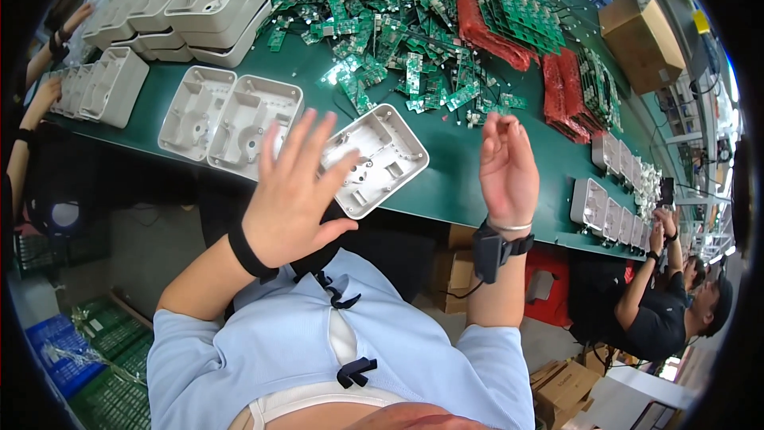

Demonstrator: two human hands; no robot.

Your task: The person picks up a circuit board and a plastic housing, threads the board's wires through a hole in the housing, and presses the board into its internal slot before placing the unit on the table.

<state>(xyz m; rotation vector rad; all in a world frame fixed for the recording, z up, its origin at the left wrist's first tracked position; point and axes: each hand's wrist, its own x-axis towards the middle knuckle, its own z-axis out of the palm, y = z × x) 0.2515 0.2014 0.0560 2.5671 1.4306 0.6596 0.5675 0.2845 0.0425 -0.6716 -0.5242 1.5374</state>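
My left hand (294,195), fingers spread, is in front of a light grey plastic housing (390,131) and hides its left side. The housing lies tilted at the table's near edge, its hollow inside facing up, with posts and ribs showing. Two more such housings, one further left (191,107) and one beside it (267,103), lie side by side. To the right, my right hand (509,171) is raised with the palm up and the fingers curled together; whatever they may hold cannot be made out. Beyond it spreads a heap of green circuit boards (414,72) with black wires.
Stacked grey housings (215,8) stand at the back left. Upright circuit board panels (521,8) rest by red bubble wrap (485,32). A cardboard box (641,44) stands at the far right. Co-workers' hands, one left (48,91) and one right (664,223), work along the green table (446,183).
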